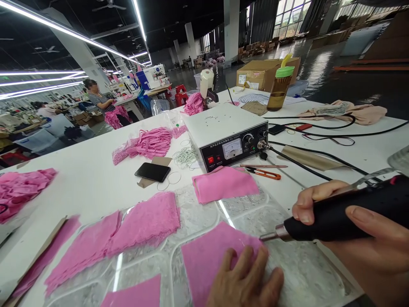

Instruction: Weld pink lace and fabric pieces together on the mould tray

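My left hand (247,279) lies over a piece of pink fabric (211,256), fingers spread and fingertips pressing on it. My right hand (377,238) is wrapped round a black ultrasonic handpiece (348,213) with a narrow metal tip. That tip meets the fabric's right corner, just beyond my left fingertips. Beneath lies a clear, grooved plastic mat (188,209). A stack of pink fabric pieces (143,219) rests left of the work, and a smaller pink stack (225,183) sits above it. Another pink piece (136,294) shows at the bottom edge.
A white control box (233,147) with dial and knobs stands behind, black cables (302,164) running right. Nearby are orange thread snips (266,172), a phone (152,172), pink strips (150,143), a bottle (280,91) and a carton (255,74). A person (99,100) sits far left.
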Tool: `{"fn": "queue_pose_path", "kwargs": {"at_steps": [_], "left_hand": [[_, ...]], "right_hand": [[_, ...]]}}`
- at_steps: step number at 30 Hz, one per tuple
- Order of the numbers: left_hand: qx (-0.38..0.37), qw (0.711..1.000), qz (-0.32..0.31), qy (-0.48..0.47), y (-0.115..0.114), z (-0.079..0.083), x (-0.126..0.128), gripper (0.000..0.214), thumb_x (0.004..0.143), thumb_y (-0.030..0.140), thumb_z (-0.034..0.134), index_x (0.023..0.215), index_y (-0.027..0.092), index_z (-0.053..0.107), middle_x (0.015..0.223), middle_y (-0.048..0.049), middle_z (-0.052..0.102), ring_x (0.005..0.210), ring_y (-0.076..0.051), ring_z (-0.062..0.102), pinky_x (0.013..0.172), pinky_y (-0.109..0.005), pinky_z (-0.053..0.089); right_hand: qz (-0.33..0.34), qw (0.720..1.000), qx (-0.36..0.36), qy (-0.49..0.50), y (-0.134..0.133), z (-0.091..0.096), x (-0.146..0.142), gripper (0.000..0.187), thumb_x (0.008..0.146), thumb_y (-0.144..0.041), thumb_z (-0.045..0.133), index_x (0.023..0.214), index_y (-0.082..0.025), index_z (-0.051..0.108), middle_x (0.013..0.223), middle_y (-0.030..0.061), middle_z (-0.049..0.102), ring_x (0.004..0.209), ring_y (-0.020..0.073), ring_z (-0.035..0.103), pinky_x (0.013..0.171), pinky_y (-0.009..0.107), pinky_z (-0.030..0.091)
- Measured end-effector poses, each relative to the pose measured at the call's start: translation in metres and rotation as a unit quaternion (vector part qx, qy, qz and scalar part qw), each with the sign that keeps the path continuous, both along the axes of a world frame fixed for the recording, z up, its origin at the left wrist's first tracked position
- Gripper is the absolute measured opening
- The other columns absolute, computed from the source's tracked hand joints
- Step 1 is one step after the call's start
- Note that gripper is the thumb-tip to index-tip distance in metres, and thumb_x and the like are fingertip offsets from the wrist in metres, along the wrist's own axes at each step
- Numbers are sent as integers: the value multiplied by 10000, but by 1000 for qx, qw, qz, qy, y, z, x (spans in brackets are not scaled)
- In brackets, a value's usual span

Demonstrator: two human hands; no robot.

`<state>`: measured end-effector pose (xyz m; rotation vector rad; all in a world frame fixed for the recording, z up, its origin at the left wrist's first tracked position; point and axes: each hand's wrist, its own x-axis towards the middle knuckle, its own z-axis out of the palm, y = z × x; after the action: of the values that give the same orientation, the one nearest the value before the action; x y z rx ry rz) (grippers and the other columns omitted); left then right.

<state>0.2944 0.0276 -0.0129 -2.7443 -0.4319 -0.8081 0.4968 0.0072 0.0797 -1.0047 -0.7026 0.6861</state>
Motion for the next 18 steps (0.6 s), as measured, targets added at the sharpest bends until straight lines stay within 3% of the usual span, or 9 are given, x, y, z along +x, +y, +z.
{"fn": "queue_pose_path", "kwargs": {"at_steps": [3, 9, 14, 18], "left_hand": [[5, 1000, 4, 7, -1, -2, 0, 269, 948, 412, 537, 1172, 276, 595, 1231, -19, 640, 994, -199, 633, 822, -325, 444], [13, 1000, 15, -15, -3, -9, -2, 273, 964, 422, 506, 1191, 303, 600, 1237, -8, 655, 1019, -194, 646, 870, -335, 460], [11, 999, 13, -28, -4, -13, -2, 248, 978, 390, 491, 1188, 317, 603, 1231, 14, 662, 1188, -215, 583, 985, -389, 430], [8, 998, 12, -63, -3, -12, 1, 231, 993, 359, 467, 1151, 311, 629, 1200, 13, 677, 1158, -196, 605, 971, -363, 441]], "right_hand": [[31, 999, 17, 9, 1, -3, 2, 101, 653, -315, 607, 664, -244, 677, 616, 55, 601, 510, 208, 535, 479, 356, 484], [9, 999, 21, 31, 0, -6, 0, 117, 702, -340, 597, 714, -242, 659, 638, 46, 572, 564, 209, 523, 509, 349, 481], [68, 997, 19, 18, -2, -6, 6, 183, 705, -432, 654, 725, -251, 663, 627, 48, 595, 536, 221, 542, 494, 366, 489], [73, 997, 23, 0, -1, -5, 8, 155, 682, -402, 704, 689, -248, 682, 616, 51, 618, 506, 208, 568, 503, 348, 500]]}}
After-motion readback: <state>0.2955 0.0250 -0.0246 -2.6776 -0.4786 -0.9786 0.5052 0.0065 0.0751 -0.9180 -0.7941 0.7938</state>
